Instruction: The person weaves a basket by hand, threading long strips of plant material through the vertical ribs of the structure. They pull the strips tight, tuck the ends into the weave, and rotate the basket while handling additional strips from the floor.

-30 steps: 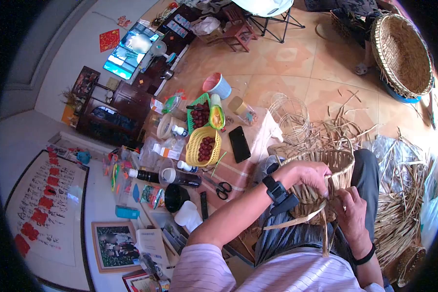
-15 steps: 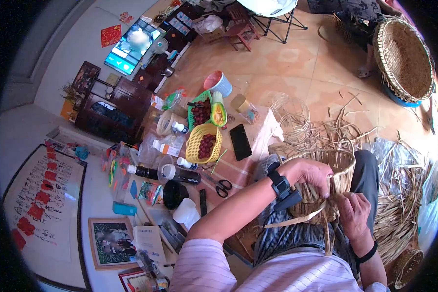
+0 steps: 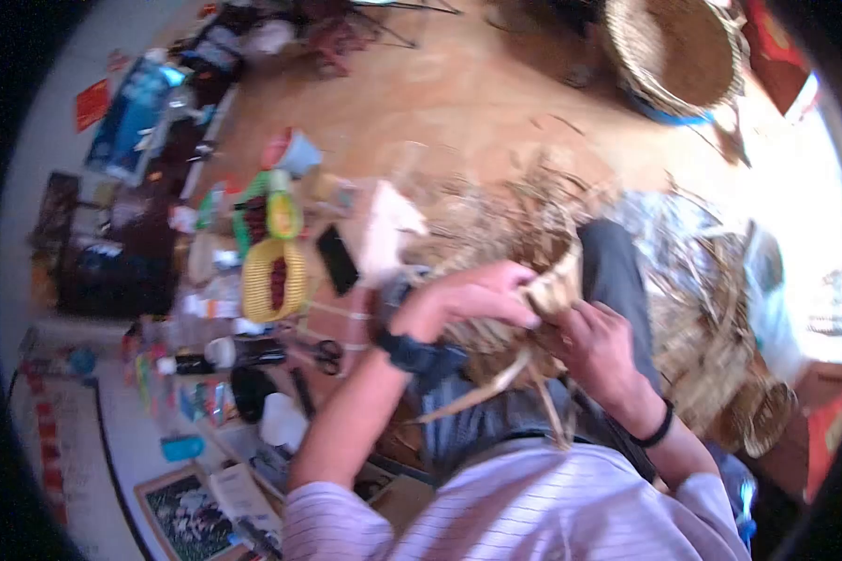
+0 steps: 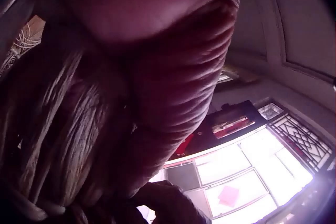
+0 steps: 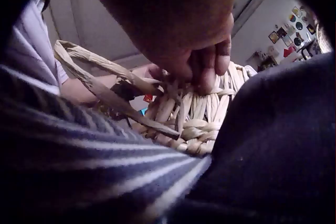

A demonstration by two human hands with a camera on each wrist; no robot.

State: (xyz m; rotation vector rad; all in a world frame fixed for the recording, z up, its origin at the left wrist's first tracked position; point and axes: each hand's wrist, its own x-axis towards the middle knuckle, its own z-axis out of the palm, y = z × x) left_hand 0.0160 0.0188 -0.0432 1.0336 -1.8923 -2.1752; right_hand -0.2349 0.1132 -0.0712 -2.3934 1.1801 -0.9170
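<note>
A half-woven straw basket (image 3: 559,285) rests in the person's lap, tilted between the knees. The left hand (image 3: 479,294) grips its wall from the left, fingers bent over the rim. On the near side, the right hand (image 3: 594,351) pinches a straw strand at the weave. Loose strand ends (image 3: 482,388) hang over the lap; in the right wrist view one strand (image 5: 97,83) makes a long loop beside the woven wall (image 5: 199,108). In the left wrist view the left palm (image 4: 173,77) covers much of the upright straw stakes (image 4: 68,145).
Left of the lap stands a table with a yellow basket (image 3: 296,280) of red fruit, a phone (image 3: 336,260), scissors (image 3: 327,355) and bottles. Dry straw (image 3: 697,374) lies on the floor at right, near a small basket (image 3: 767,419). A large round basket (image 3: 674,51) stands farther back.
The head view has swung right and blurred, so the room and hands appear farther left. Both hands stay at the basket, the left gripping its wall and the right at the weave.
</note>
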